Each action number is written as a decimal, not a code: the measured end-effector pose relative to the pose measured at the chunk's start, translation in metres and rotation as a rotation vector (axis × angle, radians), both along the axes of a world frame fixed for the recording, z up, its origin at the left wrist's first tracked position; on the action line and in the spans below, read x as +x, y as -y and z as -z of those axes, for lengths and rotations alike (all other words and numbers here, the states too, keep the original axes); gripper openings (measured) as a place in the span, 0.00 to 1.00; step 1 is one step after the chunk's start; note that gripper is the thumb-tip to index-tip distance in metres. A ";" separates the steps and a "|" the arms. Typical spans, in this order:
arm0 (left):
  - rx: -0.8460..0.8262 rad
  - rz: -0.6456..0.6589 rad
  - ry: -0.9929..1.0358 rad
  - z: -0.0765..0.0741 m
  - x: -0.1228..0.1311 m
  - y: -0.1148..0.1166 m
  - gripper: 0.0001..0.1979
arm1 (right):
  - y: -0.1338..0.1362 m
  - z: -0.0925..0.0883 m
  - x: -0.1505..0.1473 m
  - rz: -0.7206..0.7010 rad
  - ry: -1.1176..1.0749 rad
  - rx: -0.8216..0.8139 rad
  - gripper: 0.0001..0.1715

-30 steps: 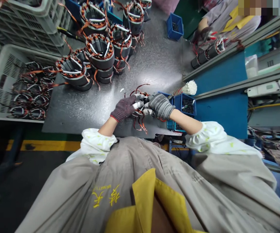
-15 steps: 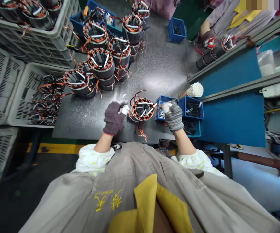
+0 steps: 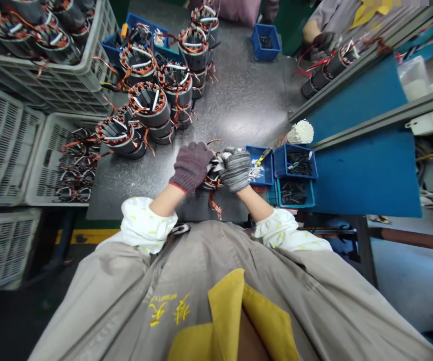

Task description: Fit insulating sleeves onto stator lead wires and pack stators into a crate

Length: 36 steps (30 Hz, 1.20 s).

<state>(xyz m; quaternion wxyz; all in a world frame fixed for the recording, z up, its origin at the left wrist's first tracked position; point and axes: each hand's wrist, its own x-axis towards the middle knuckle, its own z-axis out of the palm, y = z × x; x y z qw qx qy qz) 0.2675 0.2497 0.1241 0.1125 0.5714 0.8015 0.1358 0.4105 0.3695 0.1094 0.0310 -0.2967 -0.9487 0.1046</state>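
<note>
Doing wire work, I reckon, on that dark copper-wound cylinder; maroon-knit-gloved left hand, grey-striped-gloved right hand curled in, can't tell the grip. Next needs steadiness, probably.

A factory workshop, at a bench where wire-wound parts are assembled. A dark, metal-topped worktable carries stacks of ring-shaped cores laced with copper-coloured wire. Slatted grey plastic crates at the far left hold many more, and small blue bins contain black pieces. The wearer's left hand and right hand are in knitted work gloves, and the grey work coat has a yellow collar (a second person, upper right, also wears grey and yellow). A yellow stripe marks the dark floor.
</note>
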 end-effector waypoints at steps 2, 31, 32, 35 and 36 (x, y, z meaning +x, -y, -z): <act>-0.021 0.068 0.002 0.000 -0.005 -0.014 0.13 | -0.002 0.005 0.003 -0.012 -0.029 -0.002 0.22; 0.199 -0.354 0.750 0.067 -0.017 0.026 0.28 | -0.014 -0.043 -0.046 -0.473 0.426 0.055 0.20; 0.201 -0.357 0.752 0.071 -0.015 0.027 0.30 | -0.015 -0.039 -0.044 -0.483 0.395 0.031 0.20; 0.232 -0.356 0.721 0.072 -0.012 0.027 0.29 | -0.014 -0.022 -0.032 -0.288 0.207 -0.065 0.21; 0.238 -0.353 0.700 0.069 -0.010 0.026 0.28 | -0.014 -0.014 -0.026 -0.173 0.126 -0.100 0.22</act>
